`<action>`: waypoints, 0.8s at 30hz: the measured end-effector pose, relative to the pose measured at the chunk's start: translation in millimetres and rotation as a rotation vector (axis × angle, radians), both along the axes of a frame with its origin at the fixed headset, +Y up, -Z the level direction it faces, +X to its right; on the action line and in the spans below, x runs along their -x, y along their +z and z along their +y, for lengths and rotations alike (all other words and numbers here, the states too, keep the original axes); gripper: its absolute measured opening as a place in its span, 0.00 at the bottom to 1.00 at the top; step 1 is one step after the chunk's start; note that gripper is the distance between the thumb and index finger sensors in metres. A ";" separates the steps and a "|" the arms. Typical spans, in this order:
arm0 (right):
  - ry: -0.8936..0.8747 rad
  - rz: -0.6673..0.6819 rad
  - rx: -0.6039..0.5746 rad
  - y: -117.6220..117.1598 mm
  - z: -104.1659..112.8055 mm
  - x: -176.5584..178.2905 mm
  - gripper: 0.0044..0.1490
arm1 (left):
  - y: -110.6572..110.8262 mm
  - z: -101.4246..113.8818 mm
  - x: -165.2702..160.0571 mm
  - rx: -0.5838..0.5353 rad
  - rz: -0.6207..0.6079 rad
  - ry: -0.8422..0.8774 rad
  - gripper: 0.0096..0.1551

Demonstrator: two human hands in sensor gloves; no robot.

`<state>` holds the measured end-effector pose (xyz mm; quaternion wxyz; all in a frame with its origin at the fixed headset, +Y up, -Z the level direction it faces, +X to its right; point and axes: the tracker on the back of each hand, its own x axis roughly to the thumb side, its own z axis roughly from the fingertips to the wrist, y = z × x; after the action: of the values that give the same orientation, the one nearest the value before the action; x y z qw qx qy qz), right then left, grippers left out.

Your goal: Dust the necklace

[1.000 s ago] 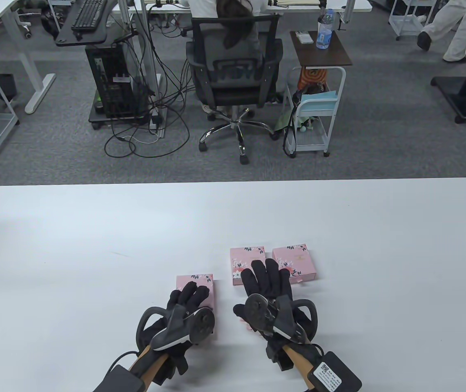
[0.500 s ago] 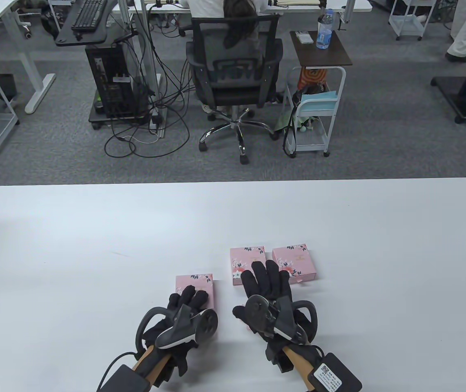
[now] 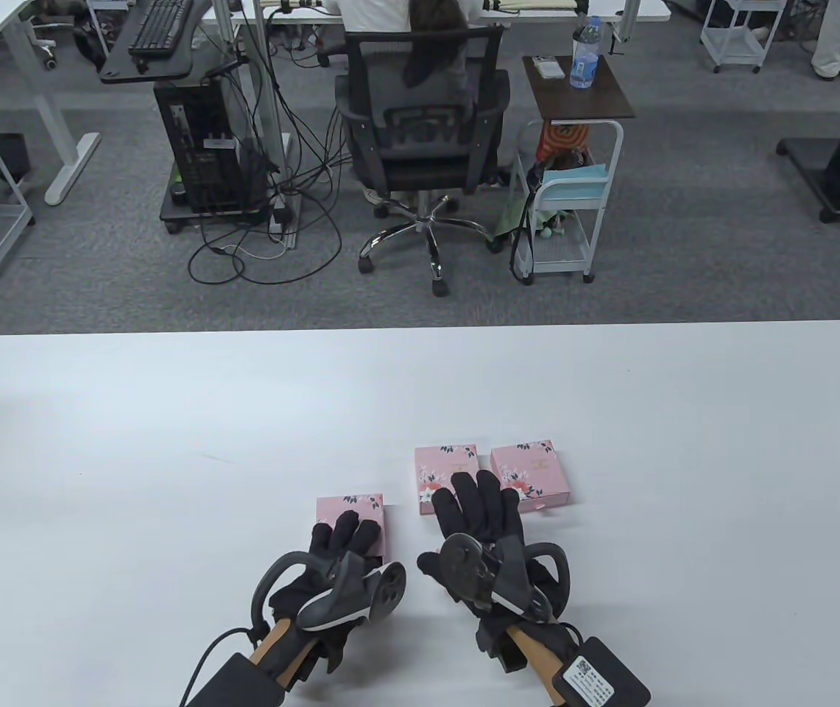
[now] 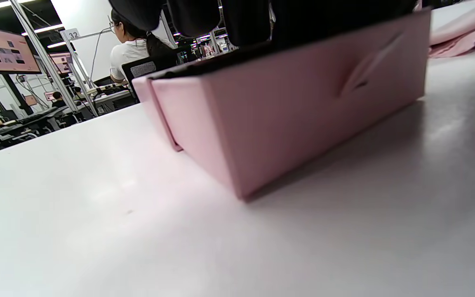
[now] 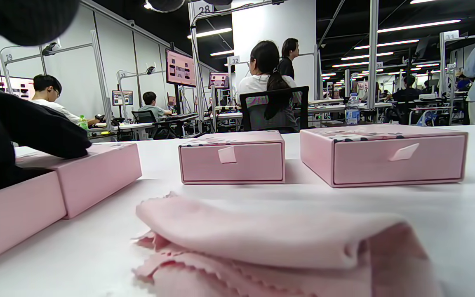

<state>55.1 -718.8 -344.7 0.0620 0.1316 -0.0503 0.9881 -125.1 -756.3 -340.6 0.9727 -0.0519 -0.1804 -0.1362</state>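
The fingers of the left hand lie fairly straight and close together, flat on top of the nearest pink box, pressing on it rather than curling round it; in the left wrist view their tips hang over the box's upper edge and a dark gap shows there, so the drawer may be partly slid out, though I cannot tell for sure. The right hand rests with its fingers straight and slightly spread, tips reaching toward the middle pink box; under its palm lies a folded pink cloth, seen clearly from the right wrist view, and whether the hand pinches the cloth or only covers it cannot be told. A third pink box sits just beside the middle one, and both have their drawers shut with the pull tabs facing the person. The necklace itself is nowhere in view; it is most likely inside one of the boxes. As a judgement, the task is at its very start: the cloth is at hand, but a box has yet to be fully opened, the necklace taken out and wiped
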 end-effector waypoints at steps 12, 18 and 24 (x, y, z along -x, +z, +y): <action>0.001 -0.029 -0.002 -0.2 2.6 -2.7 0.51 | -0.8 49.0 15.7 -0.123 0.033 0.130 0.21; -0.029 -0.104 -0.009 -3.7 7.1 -11.7 0.48 | 8.7 108.1 39.3 -0.247 0.076 0.334 0.21; -0.079 -0.229 0.023 -12.0 2.8 -24.0 0.35 | 26.4 147.2 63.9 -0.395 0.098 0.518 0.21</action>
<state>79.1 -716.0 -356.7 0.0962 0.0149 -0.0511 0.9939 -189.0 -609.1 -314.3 0.9739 0.1788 -0.1106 0.0859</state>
